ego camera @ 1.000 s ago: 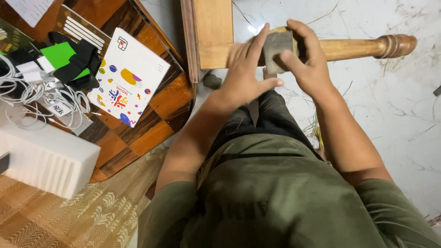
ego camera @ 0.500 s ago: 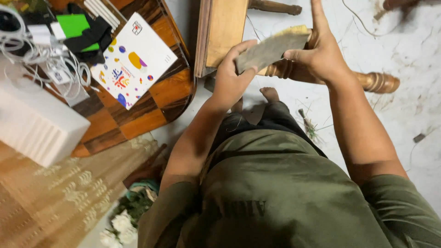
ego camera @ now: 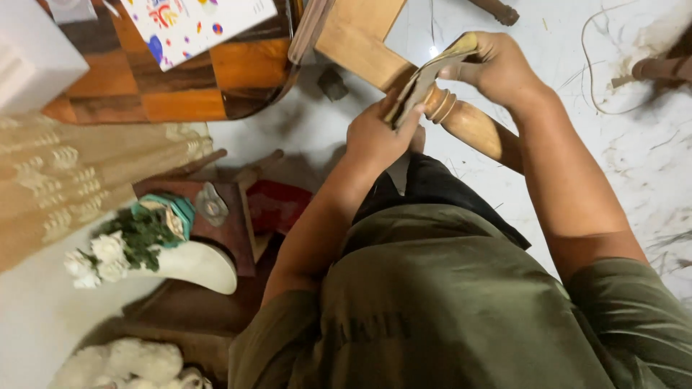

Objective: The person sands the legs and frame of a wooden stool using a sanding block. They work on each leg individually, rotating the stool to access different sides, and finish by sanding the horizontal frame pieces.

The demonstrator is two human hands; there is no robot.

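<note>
Over the pale marble floor [ego camera: 649, 151], a turned wooden leg [ego camera: 468, 126] lies across the lap, and the sanding step seems in hand: left hand [ego camera: 375, 137] and right hand [ego camera: 497, 68] both grip a folded sandpaper sheet [ego camera: 425, 75] against it, calling for firm strokes along the leg.

One head camera, looking steeply down.
I see my hands [ego camera: 432, 101] close below, torso under them, desk [ego camera: 180, 86] to their left, floor [ego camera: 634, 151] right.
</note>
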